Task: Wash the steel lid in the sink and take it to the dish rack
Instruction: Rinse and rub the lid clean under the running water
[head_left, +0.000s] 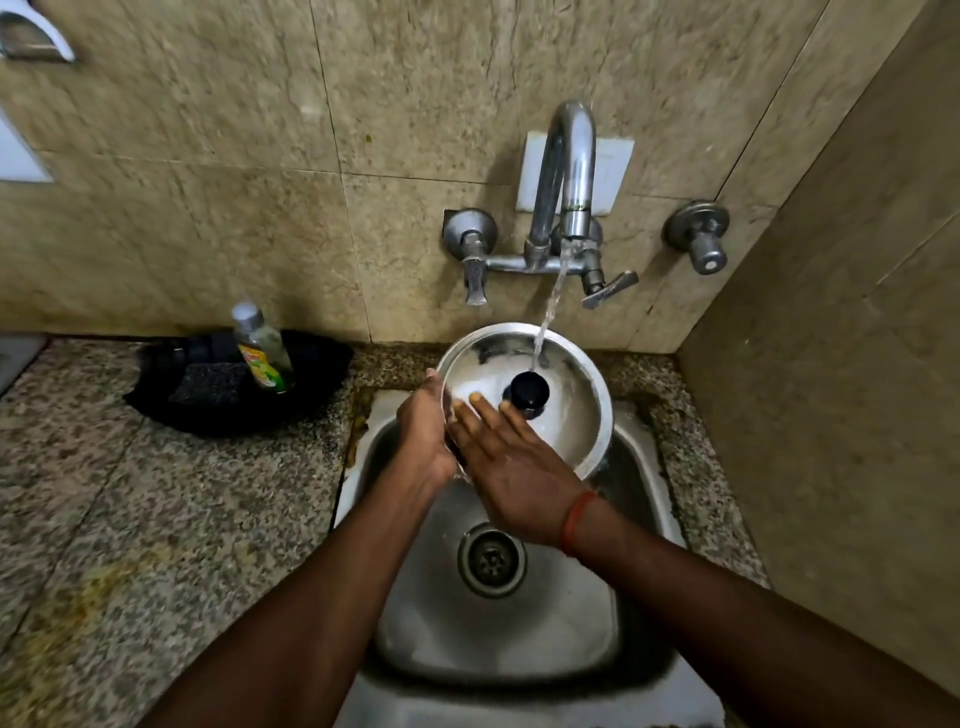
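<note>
Gripping the steel lid (566, 415) (tilted under running water (550, 301)), the left hand (423, 431) curls round its rim; the right hand (514, 478) rests flat on it.

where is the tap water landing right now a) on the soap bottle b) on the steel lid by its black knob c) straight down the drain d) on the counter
b: the stream from the tap hits the steel lid right beside its black knob, while the left hand holds the lid by its rim over the sink.
</note>
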